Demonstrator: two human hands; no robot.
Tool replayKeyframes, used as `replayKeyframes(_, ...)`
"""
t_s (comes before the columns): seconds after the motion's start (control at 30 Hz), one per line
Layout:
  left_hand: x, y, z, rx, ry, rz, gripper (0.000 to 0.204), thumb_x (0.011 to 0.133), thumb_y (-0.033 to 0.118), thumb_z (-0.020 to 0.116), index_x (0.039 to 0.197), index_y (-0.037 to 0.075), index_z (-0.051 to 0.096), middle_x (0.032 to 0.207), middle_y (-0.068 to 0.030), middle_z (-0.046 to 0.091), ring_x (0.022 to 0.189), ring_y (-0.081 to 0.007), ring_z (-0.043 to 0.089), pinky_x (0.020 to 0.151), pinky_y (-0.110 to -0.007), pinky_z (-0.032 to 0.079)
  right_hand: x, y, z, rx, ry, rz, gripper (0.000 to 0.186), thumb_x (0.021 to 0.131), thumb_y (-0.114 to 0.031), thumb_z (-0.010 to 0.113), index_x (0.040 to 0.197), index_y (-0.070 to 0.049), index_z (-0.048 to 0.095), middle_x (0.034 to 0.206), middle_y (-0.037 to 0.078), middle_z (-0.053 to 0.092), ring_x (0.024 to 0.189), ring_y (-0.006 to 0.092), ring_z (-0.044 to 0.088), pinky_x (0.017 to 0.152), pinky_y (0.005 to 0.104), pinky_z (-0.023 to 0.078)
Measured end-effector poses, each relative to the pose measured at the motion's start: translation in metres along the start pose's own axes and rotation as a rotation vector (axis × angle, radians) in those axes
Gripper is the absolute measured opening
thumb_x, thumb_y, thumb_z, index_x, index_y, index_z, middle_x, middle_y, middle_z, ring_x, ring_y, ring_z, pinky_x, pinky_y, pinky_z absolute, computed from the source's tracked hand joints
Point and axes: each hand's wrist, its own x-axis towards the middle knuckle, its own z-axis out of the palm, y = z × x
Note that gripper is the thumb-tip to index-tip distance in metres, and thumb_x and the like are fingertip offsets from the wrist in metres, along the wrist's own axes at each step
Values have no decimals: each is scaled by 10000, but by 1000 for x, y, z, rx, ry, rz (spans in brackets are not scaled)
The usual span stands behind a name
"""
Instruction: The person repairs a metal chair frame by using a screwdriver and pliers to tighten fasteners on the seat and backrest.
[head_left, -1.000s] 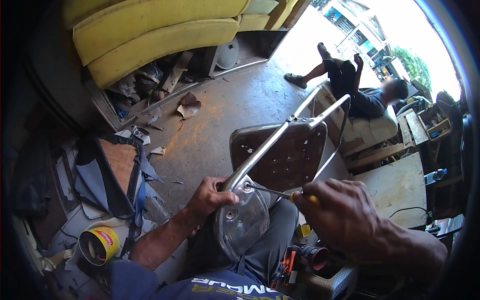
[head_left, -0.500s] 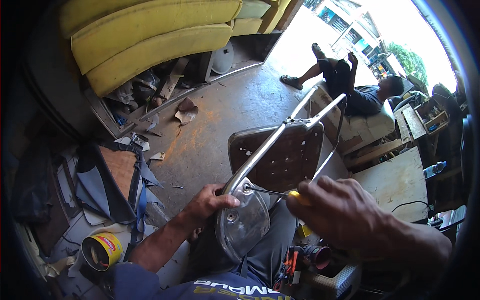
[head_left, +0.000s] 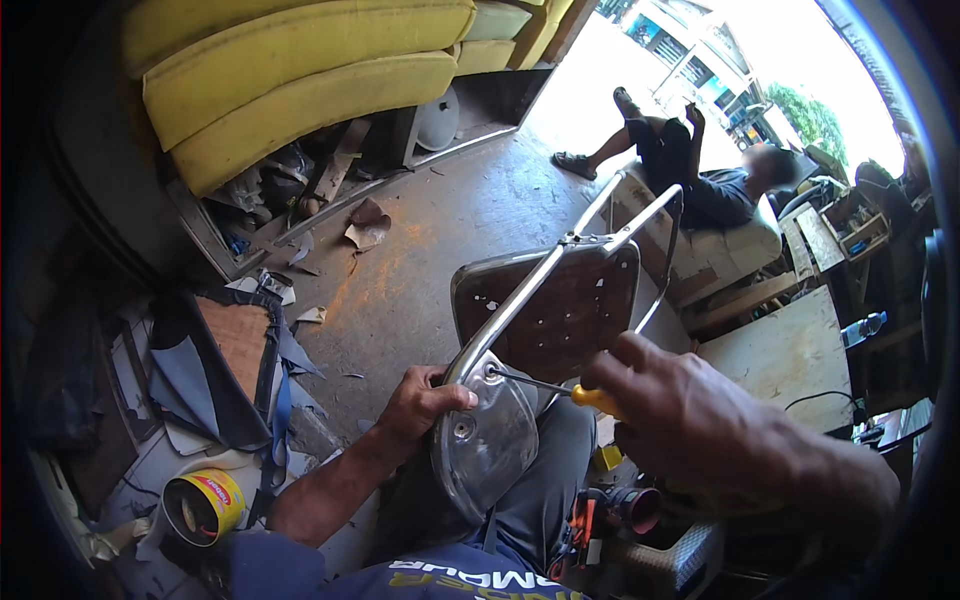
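Note:
A metal chair frame [head_left: 522, 292] with bent tubing leans across my lap, a brown seat panel [head_left: 540, 330] attached at its far part. At its near end is a shiny silver plate [head_left: 495, 435] with round recessed holes. My left hand [head_left: 430, 402] grips the tube beside that plate, thumb lying over its edge. In my right hand [head_left: 670, 395] is a screwdriver [head_left: 592, 399] with a yellow handle and dark shaft. Its tip sits in the plate's upper hole; a screw there is too small to make out. My right fingers are curled round the handle and partly hide it.
At lower left stand a yellow can [head_left: 207, 505] and upholstery scraps [head_left: 205, 380]. Yellow padded cushions [head_left: 310, 110] line the upper left. Another person [head_left: 715, 195] reclines at upper right. A pale board [head_left: 785, 350] lies at right; orange-handled tools [head_left: 578, 530] are beside my leg.
My right hand has turned a little and shifted back, showing more of the screwdriver's yellow handle. The tip stays at the same hole, and my left hand keeps its hold.

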Motion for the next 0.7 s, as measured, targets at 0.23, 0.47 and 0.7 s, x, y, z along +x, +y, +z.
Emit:
replayKeyframes(0.23,-3,-2,5,28,34,52,270,780,216,743,898,-24,710,781,-33,678,675,-101,624,649,-252,497,2,-1,3,-210,-25,-7,201,920,-125,659,987,62,633,891,234,673,673,250,688,477,356,528)
replayKeyframes(0.47,2,-4,-4,55,-4,37,367,750,200,724,990,-76,695,830,-86,701,675,-144,667,653,-282,554,5,12,-6,19,31,-16,223,903,-96,682,1067,38,610,853,189,670,709,291,715,602,415,595)
replayKeyframes(0.7,3,-6,4,69,-20,65,307,769,244,755,913,-24,721,785,-29,677,686,-104,612,652,-254,481,-7,18,-1,-143,-6,-98,114,902,-67,676,943,27,626,718,107,577,544,217,604,465,378,514)
